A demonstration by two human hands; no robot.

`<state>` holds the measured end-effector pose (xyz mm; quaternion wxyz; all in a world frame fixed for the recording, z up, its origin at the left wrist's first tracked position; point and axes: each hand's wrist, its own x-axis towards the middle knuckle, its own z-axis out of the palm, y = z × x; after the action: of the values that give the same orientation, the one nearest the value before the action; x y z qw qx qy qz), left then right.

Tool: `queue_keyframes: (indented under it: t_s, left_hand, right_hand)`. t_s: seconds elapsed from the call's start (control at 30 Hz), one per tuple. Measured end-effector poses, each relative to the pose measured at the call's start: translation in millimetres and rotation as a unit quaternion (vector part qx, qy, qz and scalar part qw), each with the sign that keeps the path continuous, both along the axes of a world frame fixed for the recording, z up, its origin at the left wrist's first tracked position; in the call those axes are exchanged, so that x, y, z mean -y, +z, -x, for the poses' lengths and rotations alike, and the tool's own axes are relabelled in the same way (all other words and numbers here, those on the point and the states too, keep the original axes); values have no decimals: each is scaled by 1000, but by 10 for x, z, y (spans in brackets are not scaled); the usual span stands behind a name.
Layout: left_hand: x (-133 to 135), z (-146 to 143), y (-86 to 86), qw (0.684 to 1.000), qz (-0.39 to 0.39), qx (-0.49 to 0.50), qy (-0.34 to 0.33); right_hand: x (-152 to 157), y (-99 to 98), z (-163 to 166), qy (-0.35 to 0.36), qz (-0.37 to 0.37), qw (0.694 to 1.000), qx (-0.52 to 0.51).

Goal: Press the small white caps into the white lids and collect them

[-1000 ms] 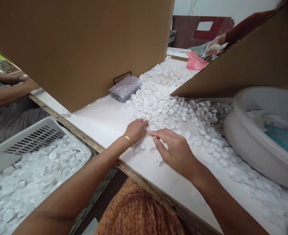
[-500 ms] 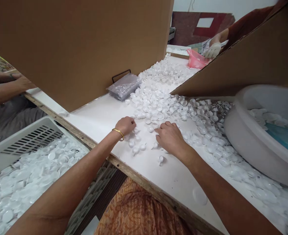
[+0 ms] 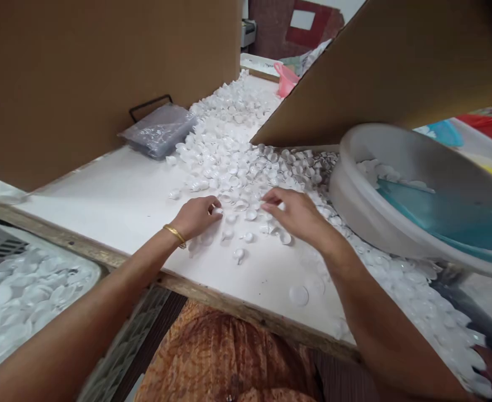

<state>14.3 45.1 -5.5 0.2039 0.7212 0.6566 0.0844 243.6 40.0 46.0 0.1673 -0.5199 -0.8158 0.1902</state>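
Note:
On the white tabletop my left hand has its fingers curled, with a small white plastic cup between thumb and forefinger. A gold bangle circles that wrist. My right hand is bent at the near edge of the heap of small white cup-shaped pieces, some with a short stem. A white piece shows between its thumb and fingers; its shape is partly hidden. Between and below my hands lie several loose pieces, among them a stemmed cup.
A large whitish tub stands at right, a teal sheet inside. Cardboard panels flank the heap. A plastic-wrapped stack lies behind. At lower left, a basket holds white lids. Farther back sits a pink basket.
The view has swung right, showing more of the tub. My left fingers have come round a white piece, and my right hand has shifted toward the heap. The co-worker's gloved hand is out of view.

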Motion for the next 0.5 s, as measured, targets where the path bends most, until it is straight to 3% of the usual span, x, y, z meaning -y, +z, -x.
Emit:
queue_keyframes:
  t_s: [0.07, 0.13, 0.23, 0.3, 0.37, 0.5]
  left_hand:
    - [-10, 49, 0, 1000, 27, 13, -5]
    - [2, 95, -28, 999, -8, -36, -16]
    - [55, 147, -86, 991, -74, -104, -36]
    - [99, 180, -95, 990, -93, -95, -46]
    - [137, 236, -70, 990, -110, -80, -41]
    - [204, 468, 3, 987, -110, -91, 74]
  right_hand:
    - [105, 63, -339, -50, 12, 998, -21]
    - [268, 76, -624, -66, 57, 996, -3]
    - [604, 21, -860, -18, 175, 983, 49]
    - [837, -47, -878, 28, 217, 973, 76]
    - [1025, -125, -825, 54, 207, 971, 107]
    - [1172, -286, -712, 41, 170, 974, 142]
